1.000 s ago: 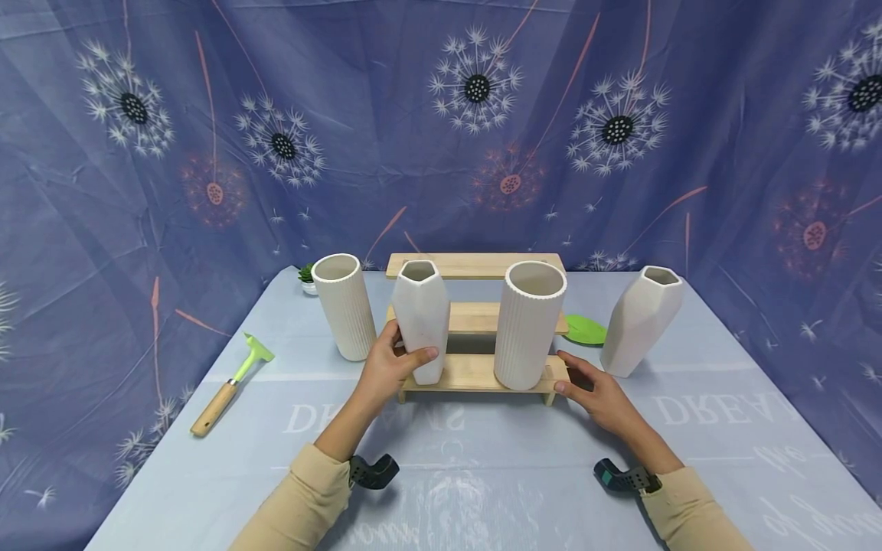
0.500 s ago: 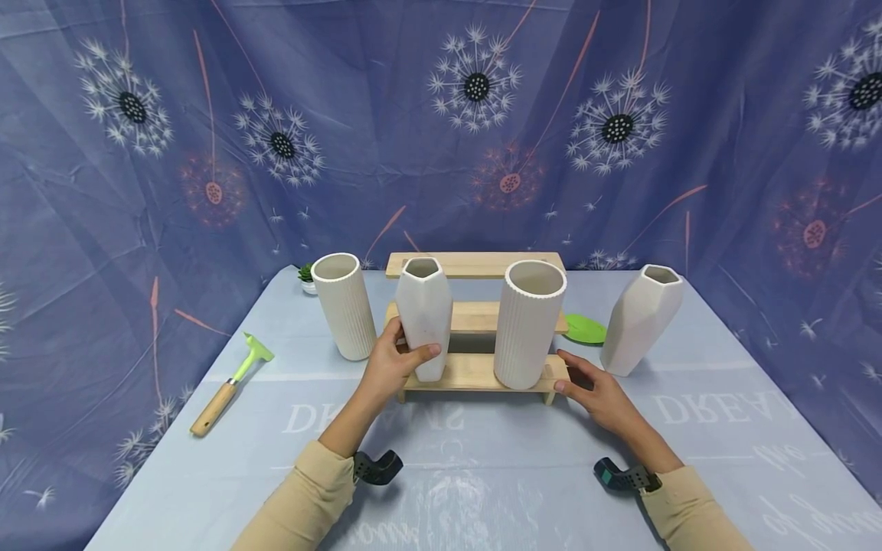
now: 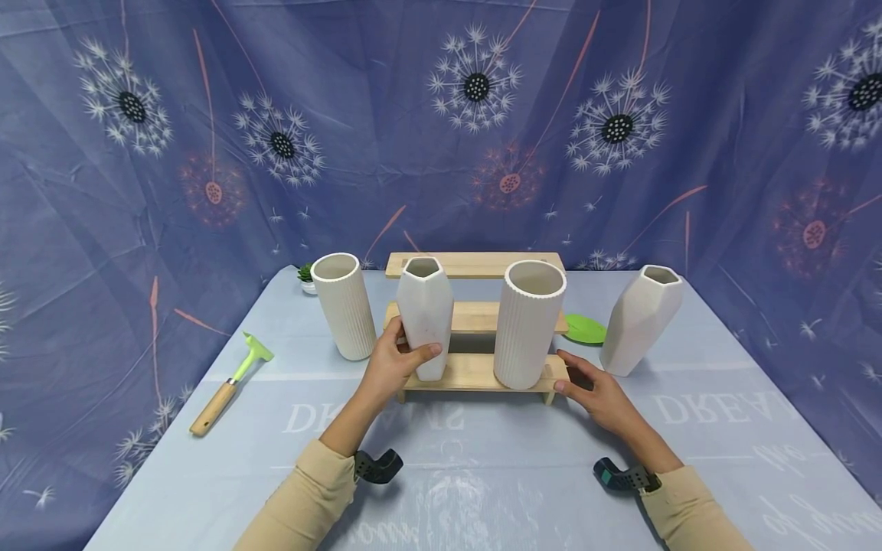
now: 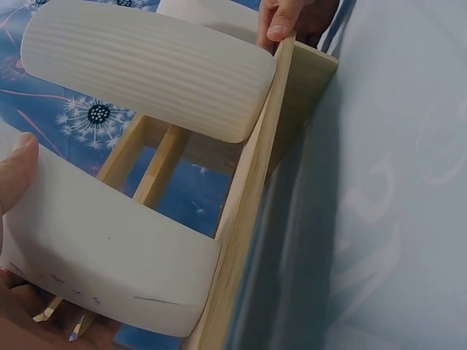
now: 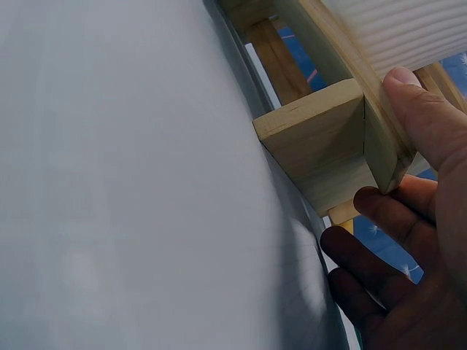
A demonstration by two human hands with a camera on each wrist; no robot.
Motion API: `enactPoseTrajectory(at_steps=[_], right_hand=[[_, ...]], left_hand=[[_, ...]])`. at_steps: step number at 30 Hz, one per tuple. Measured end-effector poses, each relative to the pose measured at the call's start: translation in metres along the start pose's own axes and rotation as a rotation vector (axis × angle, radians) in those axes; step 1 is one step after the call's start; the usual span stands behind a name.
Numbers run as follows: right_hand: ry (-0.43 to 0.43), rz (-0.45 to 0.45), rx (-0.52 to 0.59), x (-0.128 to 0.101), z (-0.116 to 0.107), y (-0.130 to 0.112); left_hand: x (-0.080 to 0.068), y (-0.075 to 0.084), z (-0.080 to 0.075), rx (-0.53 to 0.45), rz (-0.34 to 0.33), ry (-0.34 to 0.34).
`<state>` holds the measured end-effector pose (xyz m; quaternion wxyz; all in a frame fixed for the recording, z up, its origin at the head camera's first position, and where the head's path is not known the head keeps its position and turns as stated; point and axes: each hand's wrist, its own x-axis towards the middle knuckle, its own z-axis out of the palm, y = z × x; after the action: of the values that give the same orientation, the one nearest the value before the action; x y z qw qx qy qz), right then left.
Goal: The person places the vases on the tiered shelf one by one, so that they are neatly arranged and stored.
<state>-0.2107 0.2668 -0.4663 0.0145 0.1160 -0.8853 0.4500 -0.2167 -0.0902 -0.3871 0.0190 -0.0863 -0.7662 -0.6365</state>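
A wooden stepped shelf (image 3: 475, 373) stands mid-table. On its lowest step stand a faceted white vase (image 3: 423, 310) and a wider ribbed white vase (image 3: 527, 325). My left hand (image 3: 394, 361) grips the faceted vase low down, thumb across its front. In the left wrist view the faceted vase (image 4: 109, 270) fills the lower left, with the ribbed vase (image 4: 146, 69) above it. My right hand (image 3: 594, 392) rests on the table against the shelf's right end, fingers fairly straight. In the right wrist view its thumb lies on the step's end (image 5: 321, 146).
A second ribbed vase (image 3: 344, 306) stands on the table left of the shelf, another faceted vase (image 3: 641, 321) to the right. A green disc (image 3: 586, 330) lies behind the shelf, a small rake (image 3: 230, 383) at the left, a tiny potted plant (image 3: 306, 277) at the back.
My left hand has shifted the faceted vase slightly to the right on the step and set it more upright. The right hand has not moved.
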Motion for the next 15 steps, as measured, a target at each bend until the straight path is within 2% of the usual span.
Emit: enactPoseTrajectory(at_steps=[5, 15], right_hand=[[0.002, -0.001, -0.006, 0.0003, 0.0004, 0.0001], [0.004, -0.001, -0.006, -0.0006, -0.0001, 0.0002]], left_hand=[[-0.0004, -0.0001, -0.0015, 0.025, -0.004, -0.007], [-0.0047, 0.0043, -0.0089, 0.007, -0.012, -0.020]])
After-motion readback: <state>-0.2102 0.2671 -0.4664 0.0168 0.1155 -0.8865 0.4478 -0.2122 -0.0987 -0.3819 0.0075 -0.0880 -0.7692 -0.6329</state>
